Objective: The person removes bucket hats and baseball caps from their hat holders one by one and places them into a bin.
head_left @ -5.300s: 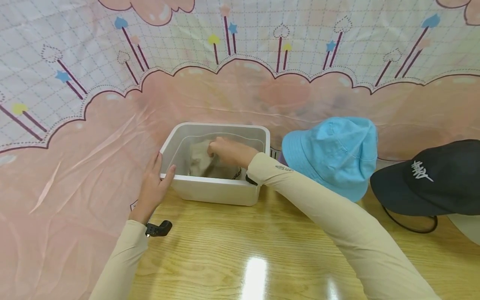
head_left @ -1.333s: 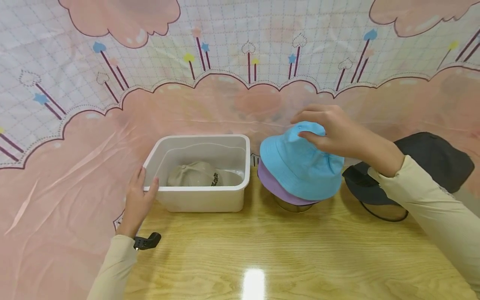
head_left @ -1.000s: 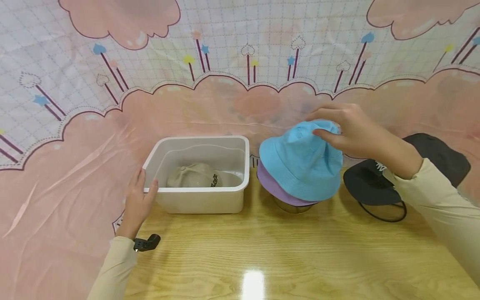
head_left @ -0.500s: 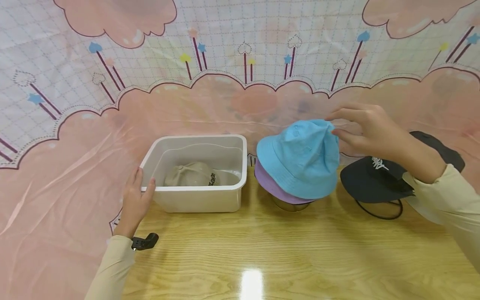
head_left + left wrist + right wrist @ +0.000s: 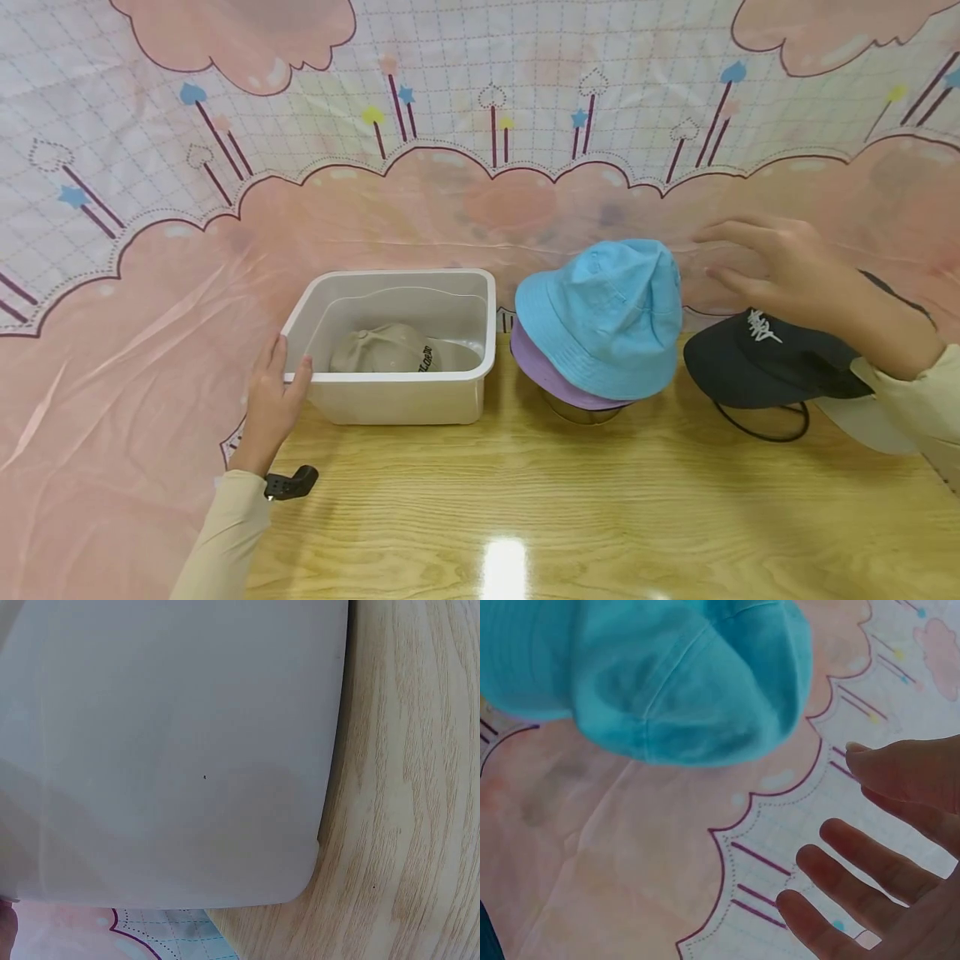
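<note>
My left hand (image 5: 273, 400) rests at the near left corner of a white plastic bin (image 5: 397, 400), fingers straight along its side and thumb at the front rim. Inside the bin lies a beige baseball cap (image 5: 386, 350) with dark lettering. Right of the bin, a light blue bucket hat (image 5: 600, 321) sits over a purple hat (image 5: 543, 367). My right hand (image 5: 798, 271), fingers parted, hangs in the air right of the blue hat and partly covers a black cap (image 5: 738, 367) with white writing. Nothing is between its fingers; the right wrist view shows a gap to the blue hat.
Beneath the two bucket hats shows the base of a round stand (image 5: 588, 414). A pale brim (image 5: 862, 421) and a dark loop (image 5: 772, 425) lie under the black cap. Patterned pink and white cloth (image 5: 450, 208) rises behind the wooden table (image 5: 465, 517).
Earlier my right hand was in the bin at the beige cap, then at the crown of the blue bucket hat. It has let go of that hat and moved right. My left hand stays at the bin.
</note>
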A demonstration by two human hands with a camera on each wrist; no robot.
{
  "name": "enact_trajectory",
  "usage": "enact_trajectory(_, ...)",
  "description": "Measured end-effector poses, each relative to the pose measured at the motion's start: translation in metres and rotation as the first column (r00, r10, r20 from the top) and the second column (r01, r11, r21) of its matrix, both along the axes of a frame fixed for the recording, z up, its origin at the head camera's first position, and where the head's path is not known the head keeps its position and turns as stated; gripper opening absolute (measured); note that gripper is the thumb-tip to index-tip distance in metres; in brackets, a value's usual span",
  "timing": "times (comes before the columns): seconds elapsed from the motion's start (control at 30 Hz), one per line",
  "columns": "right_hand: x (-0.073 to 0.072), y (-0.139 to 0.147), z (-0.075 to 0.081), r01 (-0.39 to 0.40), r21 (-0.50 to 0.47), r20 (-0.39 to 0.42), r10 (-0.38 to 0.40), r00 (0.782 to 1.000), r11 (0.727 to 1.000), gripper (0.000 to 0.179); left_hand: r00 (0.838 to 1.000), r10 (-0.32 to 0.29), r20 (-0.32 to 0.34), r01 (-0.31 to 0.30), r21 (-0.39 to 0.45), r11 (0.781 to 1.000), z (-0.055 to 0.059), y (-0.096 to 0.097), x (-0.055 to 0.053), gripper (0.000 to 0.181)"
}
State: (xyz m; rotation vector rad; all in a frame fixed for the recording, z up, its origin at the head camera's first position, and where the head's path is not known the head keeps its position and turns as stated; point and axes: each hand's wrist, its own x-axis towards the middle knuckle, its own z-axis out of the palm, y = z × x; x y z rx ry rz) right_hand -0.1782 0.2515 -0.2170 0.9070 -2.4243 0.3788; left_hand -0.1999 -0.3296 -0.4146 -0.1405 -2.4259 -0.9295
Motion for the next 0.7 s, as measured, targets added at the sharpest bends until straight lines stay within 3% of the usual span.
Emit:
enact_trajectory(0.33,-0.002,0.019,-0.003,0.017,0.048,-0.093,-0.013,0.996,0.999,0.042,1.000,-0.005,-0.008,0.005,-0.005,1.000,-0.001,-0.001,-0.001,0.063)
enact_trajectory(0.7,0.007,0.037,-0.007,0.133,0.045,0.014,-0.134,0.991,0.990,0.046,1.000,-0.005,-0.023,0.005,0.001,1.000,-0.001,-0.001,-0.001,0.061)
